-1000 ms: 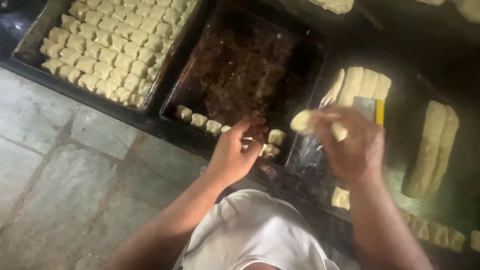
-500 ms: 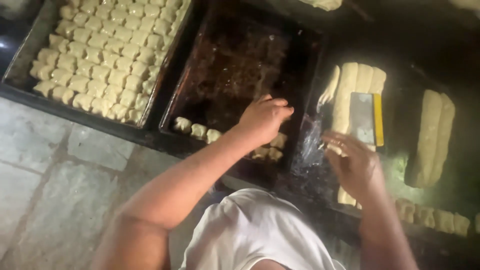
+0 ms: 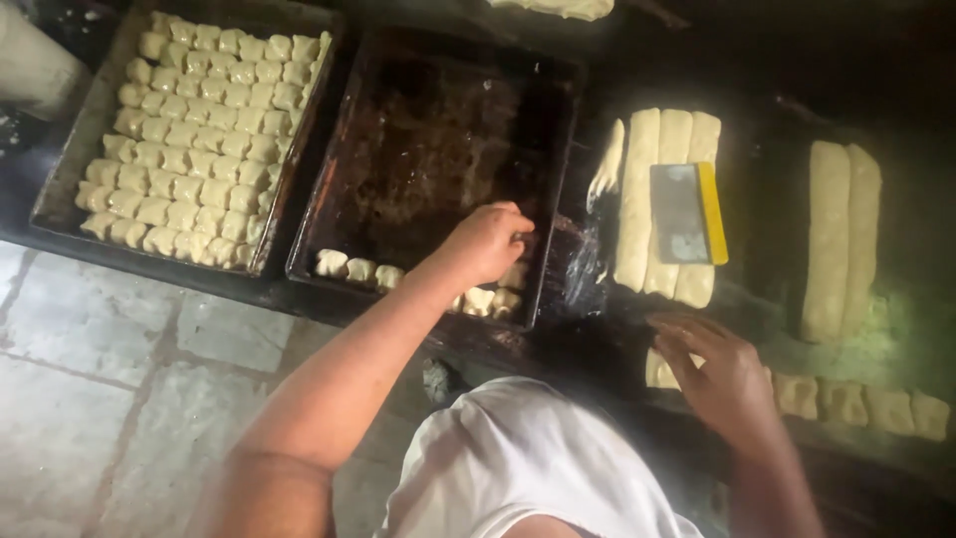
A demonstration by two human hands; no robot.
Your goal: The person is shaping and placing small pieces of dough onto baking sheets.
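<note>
Over the dark tray (image 3: 438, 120) my left hand (image 3: 488, 239) sits at its near right corner, fingers curled together by the dough pieces (image 3: 493, 297); whether they clamp one I cannot tell. Right hand (image 3: 722, 374) lies on the tabletop (image 3: 767, 299), fingers apart, touching a dough piece (image 3: 657, 371)

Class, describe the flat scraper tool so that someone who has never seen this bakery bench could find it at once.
Start at the dark, nearly empty baking tray in the middle and look just past its right edge. Three pale dough strips lie there side by side, and the scraper rests on them. It alone is a flat grey rectangle with a yellow edge.
</note>
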